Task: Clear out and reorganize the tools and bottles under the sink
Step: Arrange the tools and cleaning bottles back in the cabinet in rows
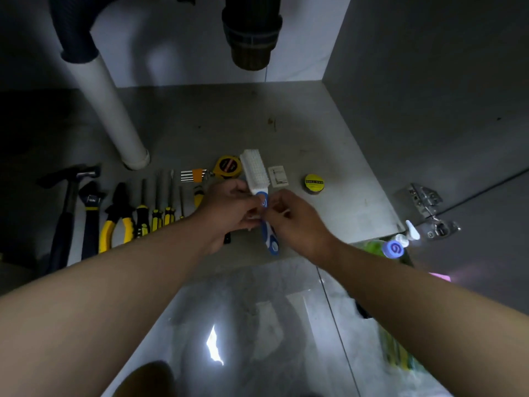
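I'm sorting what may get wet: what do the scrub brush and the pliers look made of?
Scrub brush: glossy white moulded plastic body, white bristles that are likely nylon, and a blue grip inlay that may be rubbery. Pliers: dark, matt metal head, probably steel, with shiny yellow handle sleeves, likely plastic or dipped rubber.

Single wide-angle view, worn on the head. Looks forward and steeply down from just outside the open front of the cabinet under the sink. Close enough to fill the lower half with bare arms (pixel 114 282), from the two bottom corners up to the left hand (pixel 229 209) and right hand (pixel 297 222) near mid-frame. Takes in the cabinet floor (pixel 229 118) across the middle, the back wall (pixel 171 38) and drain trap (pixel 252 32) along the top edge, and the glossy room floor (pixel 257 296) at the bottom. Bows straight edges outward toward the corners.
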The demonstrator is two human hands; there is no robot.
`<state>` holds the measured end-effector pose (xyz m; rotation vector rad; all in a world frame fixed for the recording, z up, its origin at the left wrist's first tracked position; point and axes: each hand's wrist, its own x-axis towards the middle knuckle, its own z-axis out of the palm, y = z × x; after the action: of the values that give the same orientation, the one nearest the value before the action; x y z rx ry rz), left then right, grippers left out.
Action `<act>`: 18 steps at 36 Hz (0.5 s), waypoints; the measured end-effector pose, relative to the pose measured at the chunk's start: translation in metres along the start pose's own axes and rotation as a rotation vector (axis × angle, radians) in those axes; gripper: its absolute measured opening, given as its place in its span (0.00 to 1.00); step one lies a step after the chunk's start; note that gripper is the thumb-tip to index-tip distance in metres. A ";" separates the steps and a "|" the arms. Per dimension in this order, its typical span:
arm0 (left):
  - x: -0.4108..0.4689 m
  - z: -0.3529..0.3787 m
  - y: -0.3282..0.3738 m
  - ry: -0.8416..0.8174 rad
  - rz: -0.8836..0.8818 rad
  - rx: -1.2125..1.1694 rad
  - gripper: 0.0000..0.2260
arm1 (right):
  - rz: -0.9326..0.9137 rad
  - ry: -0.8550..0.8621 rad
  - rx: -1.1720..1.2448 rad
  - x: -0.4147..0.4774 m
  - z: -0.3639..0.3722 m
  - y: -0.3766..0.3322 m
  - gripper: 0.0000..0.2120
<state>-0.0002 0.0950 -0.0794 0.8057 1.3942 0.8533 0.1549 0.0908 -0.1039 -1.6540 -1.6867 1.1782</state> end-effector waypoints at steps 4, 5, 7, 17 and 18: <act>-0.003 0.014 0.002 0.040 0.030 0.070 0.06 | -0.078 0.082 -0.153 -0.012 0.007 0.000 0.11; -0.004 0.017 0.002 0.050 0.040 0.075 0.08 | -0.064 0.111 -0.180 -0.012 0.007 0.001 0.12; -0.005 0.022 0.001 0.083 0.084 0.090 0.10 | -0.033 0.146 -0.241 -0.011 0.007 0.005 0.10; 0.007 0.012 -0.009 0.254 0.208 0.248 0.11 | 0.238 0.159 -0.440 0.030 -0.003 0.025 0.09; 0.008 0.010 -0.011 0.261 0.211 0.247 0.11 | 0.250 0.145 -0.464 0.034 -0.001 0.025 0.09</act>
<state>0.0098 0.0965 -0.0926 1.0738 1.6881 0.9866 0.1645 0.1211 -0.1322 -2.2249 -1.7902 0.7779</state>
